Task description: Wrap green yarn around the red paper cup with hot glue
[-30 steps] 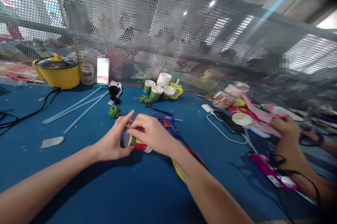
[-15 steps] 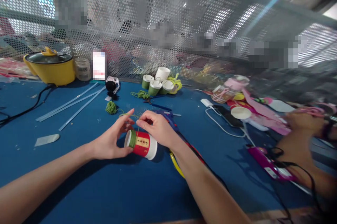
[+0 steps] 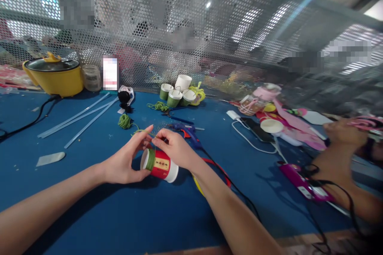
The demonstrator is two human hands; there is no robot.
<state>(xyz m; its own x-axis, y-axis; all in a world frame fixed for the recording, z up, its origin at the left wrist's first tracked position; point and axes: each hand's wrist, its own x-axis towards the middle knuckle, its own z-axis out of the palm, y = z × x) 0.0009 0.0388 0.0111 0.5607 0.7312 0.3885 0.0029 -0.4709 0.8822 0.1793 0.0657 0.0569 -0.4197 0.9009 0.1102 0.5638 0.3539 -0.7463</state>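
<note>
My left hand grips the rim end of a red and white paper cup, thumb below and fingers above. The cup lies tilted on its side, with green yarn wound round it near the rim. Above the cup, my right hand pinches a strand of that yarn between thumb and fingertips. The strand runs behind my left fingers toward a small ball of green yarn on the blue table.
Green-wrapped cups stand at the back. A blue glue gun lies beyond my right hand, its cord trailing right. Clear sticks and a yellow pot are left. Another person's arm rests at right near a purple power strip.
My right hand has shifted slightly left and up with the yarn strand. My left hand keeps its hold on the cup. The whole view has moved slightly.
</note>
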